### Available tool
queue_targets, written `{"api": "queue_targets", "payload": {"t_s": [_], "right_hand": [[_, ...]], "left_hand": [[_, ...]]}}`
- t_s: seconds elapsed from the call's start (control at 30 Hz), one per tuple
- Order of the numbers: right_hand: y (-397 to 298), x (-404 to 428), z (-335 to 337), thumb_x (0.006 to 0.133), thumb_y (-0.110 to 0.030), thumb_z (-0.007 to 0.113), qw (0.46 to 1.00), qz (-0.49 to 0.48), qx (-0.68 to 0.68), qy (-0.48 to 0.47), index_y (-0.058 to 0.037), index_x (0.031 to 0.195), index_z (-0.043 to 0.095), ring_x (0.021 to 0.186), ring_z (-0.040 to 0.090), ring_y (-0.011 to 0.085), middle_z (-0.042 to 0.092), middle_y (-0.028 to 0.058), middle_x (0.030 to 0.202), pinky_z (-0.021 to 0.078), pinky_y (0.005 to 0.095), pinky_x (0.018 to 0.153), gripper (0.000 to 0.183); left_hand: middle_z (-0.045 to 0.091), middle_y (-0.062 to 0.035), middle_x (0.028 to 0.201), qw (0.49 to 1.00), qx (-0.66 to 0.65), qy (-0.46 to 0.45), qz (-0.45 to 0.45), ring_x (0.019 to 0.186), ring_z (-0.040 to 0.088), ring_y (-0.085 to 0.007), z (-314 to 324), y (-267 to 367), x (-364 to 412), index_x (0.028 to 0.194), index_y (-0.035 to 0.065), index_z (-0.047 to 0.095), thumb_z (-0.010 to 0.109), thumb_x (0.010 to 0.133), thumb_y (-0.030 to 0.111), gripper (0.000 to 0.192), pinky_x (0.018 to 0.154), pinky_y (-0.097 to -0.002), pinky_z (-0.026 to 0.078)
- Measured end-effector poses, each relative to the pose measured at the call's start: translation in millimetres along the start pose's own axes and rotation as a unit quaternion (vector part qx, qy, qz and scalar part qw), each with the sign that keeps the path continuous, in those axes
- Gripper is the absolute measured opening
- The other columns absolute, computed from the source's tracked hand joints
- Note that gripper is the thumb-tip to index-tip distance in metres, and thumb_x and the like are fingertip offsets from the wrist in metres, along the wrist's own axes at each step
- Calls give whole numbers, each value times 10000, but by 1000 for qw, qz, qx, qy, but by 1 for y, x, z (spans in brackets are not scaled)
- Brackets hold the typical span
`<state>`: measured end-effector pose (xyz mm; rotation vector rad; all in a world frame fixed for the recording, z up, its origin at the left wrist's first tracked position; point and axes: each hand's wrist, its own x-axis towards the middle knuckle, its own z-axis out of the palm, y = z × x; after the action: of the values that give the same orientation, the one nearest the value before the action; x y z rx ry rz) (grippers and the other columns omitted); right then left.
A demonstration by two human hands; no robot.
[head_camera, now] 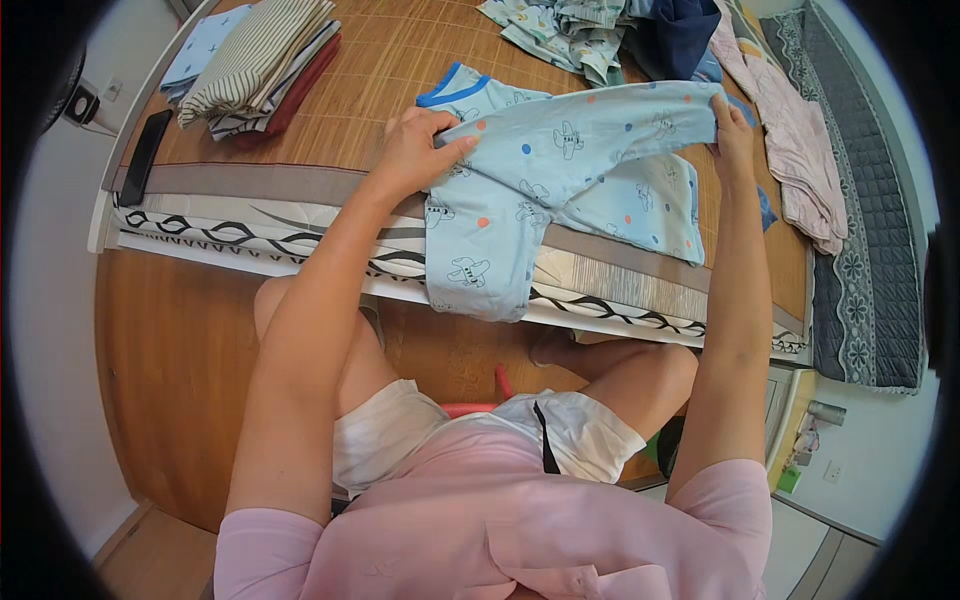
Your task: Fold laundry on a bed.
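Note:
A light blue child's garment with airplane prints and dots (487, 225) lies across the bed's near edge, one part hanging over it. My left hand (420, 150) pinches its fabric near the blue-trimmed neckline, thumb on top. My right hand (731, 139) grips the cuff end of a sleeve or leg, which is stretched out to the right between both hands. Beneath the stretched part, another printed section (645, 202) rests on the bed. Whether this is one garment or two overlapping pieces, I cannot tell.
On the bamboo mat (382, 45) stand folded clothes (255, 60) at the left, with a black phone (145, 157) nearby. Rumpled printed clothes (562, 34), a navy cloth (679, 34) and a pink quilted garment (799, 157) lie beyond and to the right. A dark quilted cover (877, 225) hangs at the far right.

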<state>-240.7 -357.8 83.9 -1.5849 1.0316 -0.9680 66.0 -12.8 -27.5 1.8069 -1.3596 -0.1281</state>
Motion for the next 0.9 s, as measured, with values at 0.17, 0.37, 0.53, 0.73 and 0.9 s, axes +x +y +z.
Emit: {"api": "queue_targets", "payload": {"t_s": [0.17, 0.37, 0.53, 0.73, 0.9], "right_hand": [[-6, 0, 22, 914, -315, 700, 995, -75, -64, 6, 15, 1069, 661, 728, 551, 57, 646, -10, 867, 427, 209, 633, 366], [-10, -10, 21, 909, -305, 710, 984, -101, -146, -8, 3, 1070, 664, 721, 528, 39, 634, -26, 846, 403, 197, 625, 350], [-33, -27, 30, 914, -286, 706, 977, -113, -176, -43, -15, 1064, 666, 707, 511, 14, 637, -42, 838, 377, 184, 605, 313], [-83, -74, 41, 920, -213, 693, 976, -161, -52, -135, -32, 1038, 658, 767, 534, 13, 634, -51, 891, 424, 185, 658, 218], [-87, -112, 17, 925, -138, 667, 914, -91, -162, -361, -37, 996, 649, 840, 567, 38, 628, -42, 914, 470, 212, 738, 124]], "left_hand": [[682, -135, 914, 999, -21, -6, -36, 893, 620, -272, 3, -4, 1, 949, 58, 733, 750, 803, 410, 383, 852, -390, 451], [680, -130, 905, 998, -7, -14, -64, 885, 616, -263, -1, 11, 4, 941, 57, 735, 748, 804, 414, 382, 829, -377, 456], [659, -116, 855, 998, -6, -6, -60, 853, 596, -248, 0, 9, 4, 930, 59, 731, 742, 812, 422, 382, 801, -379, 452], [644, -120, 827, 998, -10, 19, -63, 823, 591, -239, 7, 6, 2, 979, 67, 720, 731, 820, 444, 409, 775, -375, 458], [651, -130, 840, 998, -3, 30, -51, 819, 609, -243, 10, 10, 4, 994, 70, 720, 724, 821, 455, 422, 773, -380, 466]]}}
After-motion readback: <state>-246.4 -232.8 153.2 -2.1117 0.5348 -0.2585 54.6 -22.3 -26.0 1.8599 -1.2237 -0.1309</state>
